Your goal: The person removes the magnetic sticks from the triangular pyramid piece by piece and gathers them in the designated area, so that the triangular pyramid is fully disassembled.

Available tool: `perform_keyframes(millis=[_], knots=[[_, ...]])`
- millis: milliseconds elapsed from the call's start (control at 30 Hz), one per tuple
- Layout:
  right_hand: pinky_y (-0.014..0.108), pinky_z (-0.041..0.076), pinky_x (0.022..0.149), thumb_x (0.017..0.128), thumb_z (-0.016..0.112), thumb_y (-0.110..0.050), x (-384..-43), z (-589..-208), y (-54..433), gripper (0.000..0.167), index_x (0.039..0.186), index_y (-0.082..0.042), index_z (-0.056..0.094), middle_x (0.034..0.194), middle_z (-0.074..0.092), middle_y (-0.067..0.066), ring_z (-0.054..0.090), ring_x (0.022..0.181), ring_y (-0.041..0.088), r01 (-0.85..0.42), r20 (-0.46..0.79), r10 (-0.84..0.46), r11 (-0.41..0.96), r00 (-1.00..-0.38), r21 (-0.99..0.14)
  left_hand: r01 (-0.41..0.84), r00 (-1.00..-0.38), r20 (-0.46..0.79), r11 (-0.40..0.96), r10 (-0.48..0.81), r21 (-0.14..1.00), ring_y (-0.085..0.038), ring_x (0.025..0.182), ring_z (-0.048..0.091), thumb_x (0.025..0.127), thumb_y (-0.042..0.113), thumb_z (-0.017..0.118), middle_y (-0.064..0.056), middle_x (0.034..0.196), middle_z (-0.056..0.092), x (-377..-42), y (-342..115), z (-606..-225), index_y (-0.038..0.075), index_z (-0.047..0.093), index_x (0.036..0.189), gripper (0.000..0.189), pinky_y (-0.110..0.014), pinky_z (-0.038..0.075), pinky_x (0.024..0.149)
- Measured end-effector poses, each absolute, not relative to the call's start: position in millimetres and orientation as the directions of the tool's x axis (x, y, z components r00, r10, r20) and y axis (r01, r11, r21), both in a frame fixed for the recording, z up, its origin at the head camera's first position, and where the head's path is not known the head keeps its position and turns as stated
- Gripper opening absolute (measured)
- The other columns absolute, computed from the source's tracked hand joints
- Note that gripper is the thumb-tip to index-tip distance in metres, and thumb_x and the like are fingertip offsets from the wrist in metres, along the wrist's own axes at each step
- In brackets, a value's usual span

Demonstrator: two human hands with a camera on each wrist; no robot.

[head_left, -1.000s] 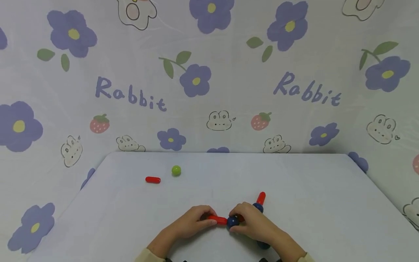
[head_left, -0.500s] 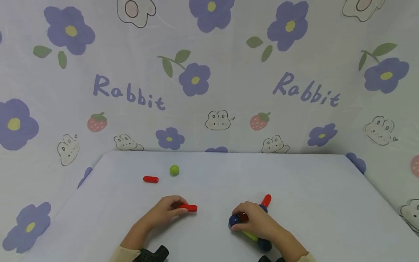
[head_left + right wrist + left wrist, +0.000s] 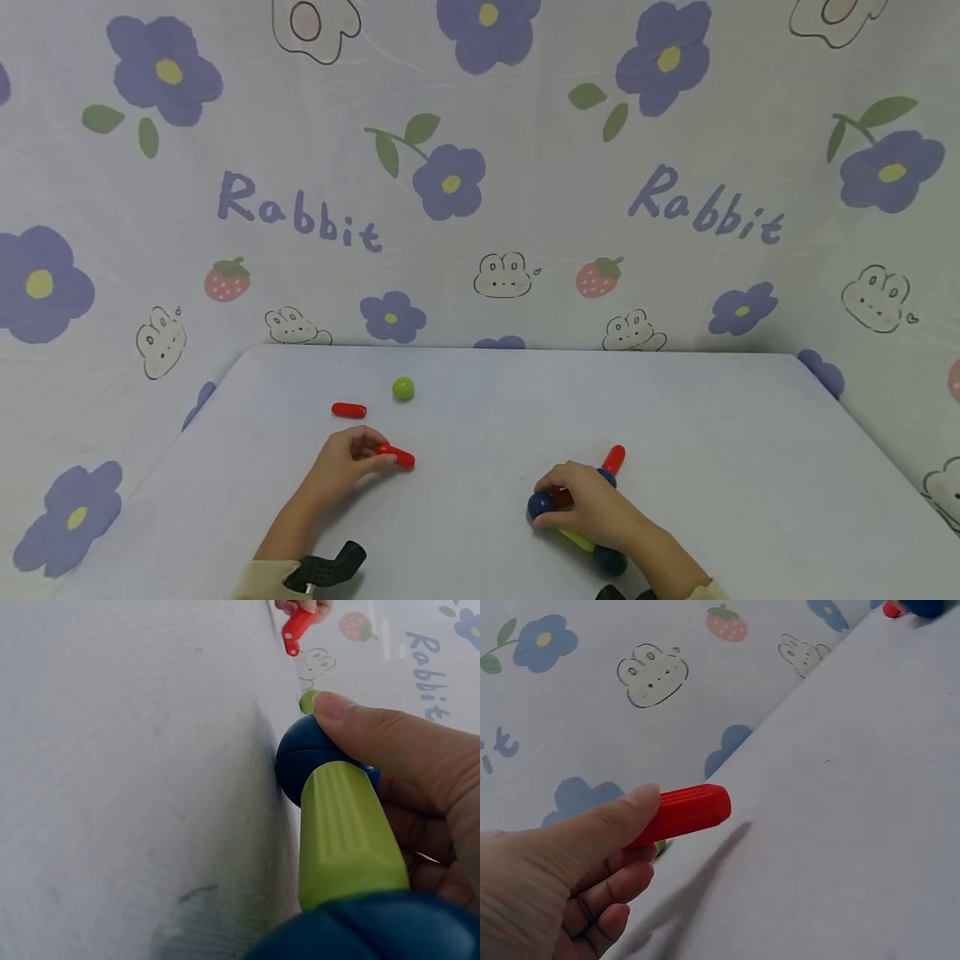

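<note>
A red ribbed rod (image 3: 396,456) is pinched between the thumb and fingers of my left hand (image 3: 337,467); in the left wrist view the rod's end (image 3: 694,810) sticks out past the thumb. My right hand (image 3: 592,504) grips a blue ball (image 3: 540,505) at the corner of a joined piece. From that ball a yellow-green rod (image 3: 349,832) runs to a second blue ball (image 3: 609,561) near my right wrist. Another blue ball (image 3: 607,477) with a red rod (image 3: 614,459) shows beyond my right hand. That hand hides part of the joined piece.
Farther back on the white table (image 3: 697,433) lie a loose red rod (image 3: 349,410) and a green ball (image 3: 402,388). A patterned cloth (image 3: 525,208) hangs behind the table. A black wrist device (image 3: 326,569) sits on my left wrist.
My left hand has drawn its red rod away from the blue ball, leftward and toward the back of the table. My right hand stays on the joined piece, nearly still.
</note>
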State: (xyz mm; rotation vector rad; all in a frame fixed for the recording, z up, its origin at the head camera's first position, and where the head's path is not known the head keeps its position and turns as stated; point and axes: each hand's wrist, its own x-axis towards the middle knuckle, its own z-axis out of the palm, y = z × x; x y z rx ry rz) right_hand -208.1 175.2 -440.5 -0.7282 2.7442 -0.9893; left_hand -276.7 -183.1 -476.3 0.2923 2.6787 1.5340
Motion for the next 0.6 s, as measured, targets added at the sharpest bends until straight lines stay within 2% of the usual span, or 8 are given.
perform_keyframes(millis=[200, 367, 600], knots=[[0.021, 0.05, 0.076, 0.076, 0.075, -0.033, -206.7, -439.2, 175.2, 0.037, 0.101, -0.006, 0.068, 0.098, 0.067, 0.001, 0.056, 0.087, 0.012, -0.409, 0.048, -0.492, 0.661, -0.869, -0.629, 0.068, -0.996, 0.084, 0.461, -0.014, 0.885, -0.013, 0.084, 0.058, 0.083, 0.021, 0.07, -0.01, 0.101, 0.066, -277.6, -204.4, -471.1, 0.004, 0.062, 0.109, 0.032, -0.014, 0.048, 0.07], [0.021, 0.05, 0.076, 0.076, 0.075, -0.034, -206.0, -438.3, 175.1, 0.038, 0.101, -0.006, 0.068, 0.098, 0.067, 0.001, 0.057, 0.088, 0.012, -0.413, 0.055, -0.492, 0.66, -0.869, -0.628, -0.013, -0.978, 0.089, 0.481, -0.19, 0.877, -0.019, 0.095, 0.057, 0.087, 0.027, 0.065, -0.015, 0.111, 0.063, -278.3, -218.0, -470.8, 0.003, 0.06, 0.116, 0.037, -0.006, 0.043, 0.07], [0.022, 0.05, 0.077, 0.077, 0.074, -0.034, -206.5, -439.1, 174.7, 0.038, 0.102, -0.005, 0.068, 0.099, 0.067, 0.002, 0.057, 0.089, 0.013, -0.417, 0.056, -0.494, 0.662, -0.868, -0.623, -0.031, -0.956, 0.116, 0.485, -0.271, 0.874, -0.025, 0.102, 0.056, 0.091, 0.024, 0.061, -0.018, 0.115, 0.061, -279.3, -225.0, -478.1, 0.001, 0.058, 0.118, 0.036, -0.001, 0.039, 0.07]])
